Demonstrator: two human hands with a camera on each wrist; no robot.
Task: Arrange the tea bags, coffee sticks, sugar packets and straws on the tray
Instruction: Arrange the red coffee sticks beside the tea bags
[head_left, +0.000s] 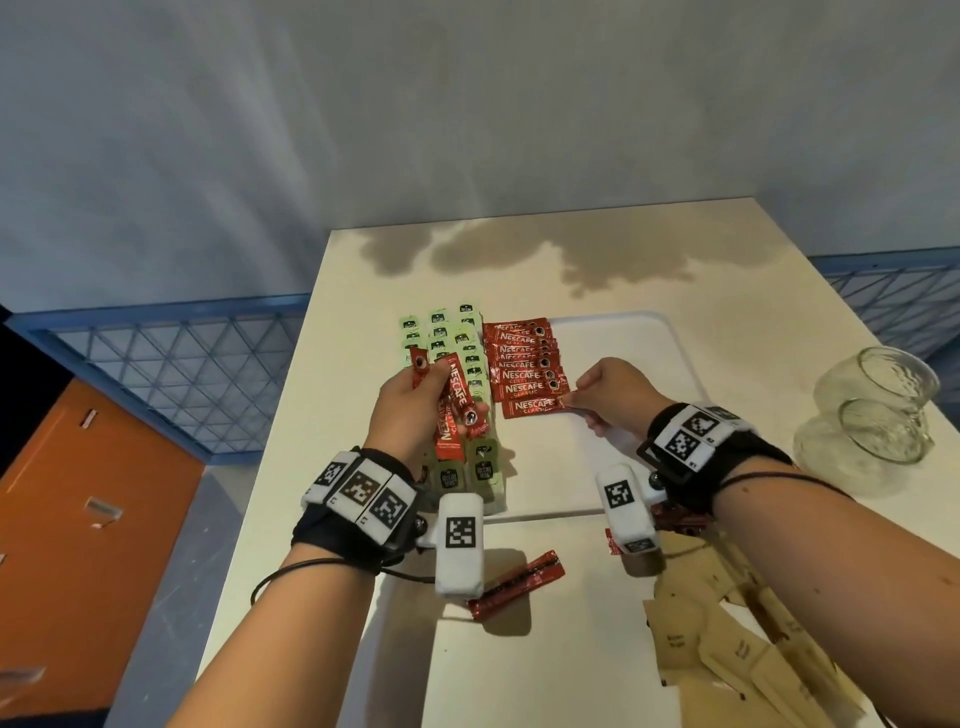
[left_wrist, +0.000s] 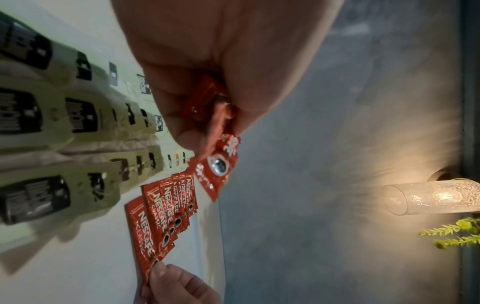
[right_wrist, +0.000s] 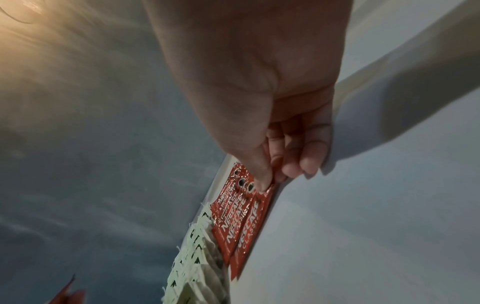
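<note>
A white tray (head_left: 670, 353) lies on the cream table. Green tea bags (head_left: 441, 332) fill its left side in rows. Beside them lies an overlapping row of red coffee sticks (head_left: 524, 358). My left hand (head_left: 415, 410) hovers over the tea bags and grips a bunch of red coffee sticks (head_left: 454, 410), also seen as held sticks (left_wrist: 218, 164) in the left wrist view. My right hand (head_left: 608, 400) pinches the right end of the nearest coffee stick (head_left: 535, 406) in the row, thumb on top (right_wrist: 262, 181).
Two clear glass jars (head_left: 872, 421) stand on the table right of the tray. Loose coffee sticks (head_left: 514, 584) lie near the front edge, and brown sugar packets (head_left: 737, 654) are scattered at the front right. A blue railing (head_left: 171, 364) runs left of the table.
</note>
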